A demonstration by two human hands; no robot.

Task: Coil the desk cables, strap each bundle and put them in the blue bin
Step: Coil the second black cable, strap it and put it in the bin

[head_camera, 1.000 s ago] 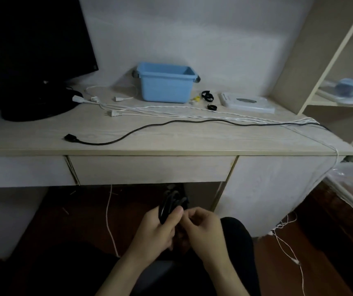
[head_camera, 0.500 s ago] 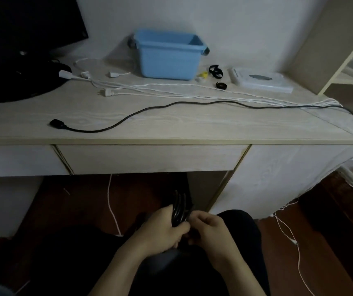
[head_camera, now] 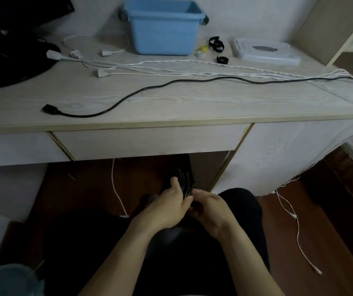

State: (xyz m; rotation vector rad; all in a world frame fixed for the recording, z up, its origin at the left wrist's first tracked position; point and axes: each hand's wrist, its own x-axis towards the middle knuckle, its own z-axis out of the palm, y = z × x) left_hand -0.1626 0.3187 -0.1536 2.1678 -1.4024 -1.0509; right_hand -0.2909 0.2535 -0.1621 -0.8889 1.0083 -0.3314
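Compared with the frame a second ago, both hands are seen lower in the lap and the view is tilted further down, so the light blue plastic bin (head_camera: pixel 164 26) is now cut by the top edge. A coiled bundle of black cable (head_camera: pixel 184 182) is held upright below the front edge of the pale wood-grain tabletop (head_camera: pixel 192 101). It is gripped by the left hand (head_camera: pixel 169 207), whose fingers are curled round the loops with the thumb raised beside them. The right hand (head_camera: pixel 210 207) is pressed against the bundle's lower part with its fingers curled inward; what is pinched there cannot be told. On the tabletop, a long black cable with a rectangular plug (head_camera: pixel 150 88) is laid across the middle, and a group of white cords with plugs (head_camera: pixel 171 68) is stretched behind it, draped over the right edge to the dark floor (head_camera: pixel 331 242). Two black looped straps (head_camera: pixel 216 44) are placed just right of the bin, near a flat white box (head_camera: pixel 265 51). A black monitor base (head_camera: pixel 11 60) is seen at far left.
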